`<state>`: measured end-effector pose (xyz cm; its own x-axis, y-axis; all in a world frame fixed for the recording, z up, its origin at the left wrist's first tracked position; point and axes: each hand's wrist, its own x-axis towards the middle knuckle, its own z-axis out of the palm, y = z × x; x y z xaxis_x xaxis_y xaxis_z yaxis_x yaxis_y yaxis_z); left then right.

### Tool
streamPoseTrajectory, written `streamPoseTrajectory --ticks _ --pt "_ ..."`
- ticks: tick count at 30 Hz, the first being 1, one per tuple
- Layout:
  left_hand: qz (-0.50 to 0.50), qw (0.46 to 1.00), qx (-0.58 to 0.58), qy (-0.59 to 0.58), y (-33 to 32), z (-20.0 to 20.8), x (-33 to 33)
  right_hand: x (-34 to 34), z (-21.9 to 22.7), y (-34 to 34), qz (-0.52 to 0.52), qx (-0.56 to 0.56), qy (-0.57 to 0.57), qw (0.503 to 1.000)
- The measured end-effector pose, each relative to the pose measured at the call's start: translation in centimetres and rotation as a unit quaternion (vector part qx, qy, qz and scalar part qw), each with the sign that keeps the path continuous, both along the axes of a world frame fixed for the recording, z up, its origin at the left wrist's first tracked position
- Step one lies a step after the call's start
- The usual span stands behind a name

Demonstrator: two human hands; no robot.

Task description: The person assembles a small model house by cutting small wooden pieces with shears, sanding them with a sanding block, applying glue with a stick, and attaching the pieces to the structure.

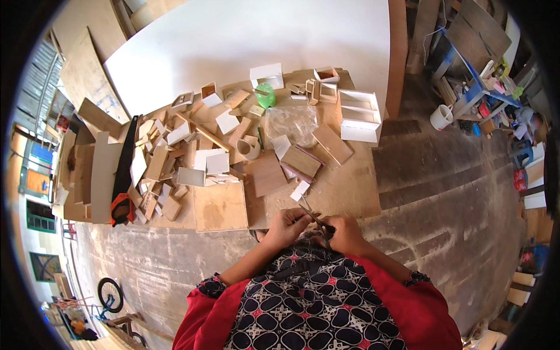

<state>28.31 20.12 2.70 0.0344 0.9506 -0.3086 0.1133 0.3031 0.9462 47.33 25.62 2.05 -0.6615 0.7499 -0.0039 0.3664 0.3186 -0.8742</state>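
By the tabletop (353,189), the right hand (345,234) grips a long, thin tool (315,218), slanting left and toward it. The left hand (284,229) looks pinched; I can't tell on what.

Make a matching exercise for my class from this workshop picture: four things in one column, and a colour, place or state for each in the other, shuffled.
Column one
1. Handsaw
2. Small round container near the far edge of the table
3. Bucket
4. Right hand

Column two
A. Gripping a dark-handled tool
B. Off to the right of the table
C. Orange handle, lying toward the table's left side
D. Green

Right pairs: 1-C, 2-D, 3-B, 4-A
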Motion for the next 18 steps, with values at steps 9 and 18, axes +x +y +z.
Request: streamPoseTrajectory --ticks 9,18 --pt "-0.022 0.997 0.076 -0.012 -0.2 -0.4 0.2 -0.5 0.5 -0.9 -0.014 0.025 0.031 0.999" --pt "0.046 0.999 0.016 -0.019 -0.3 0.0 0.7 -0.4 0.7 0.0 0.005 0.024 -0.024 0.999"
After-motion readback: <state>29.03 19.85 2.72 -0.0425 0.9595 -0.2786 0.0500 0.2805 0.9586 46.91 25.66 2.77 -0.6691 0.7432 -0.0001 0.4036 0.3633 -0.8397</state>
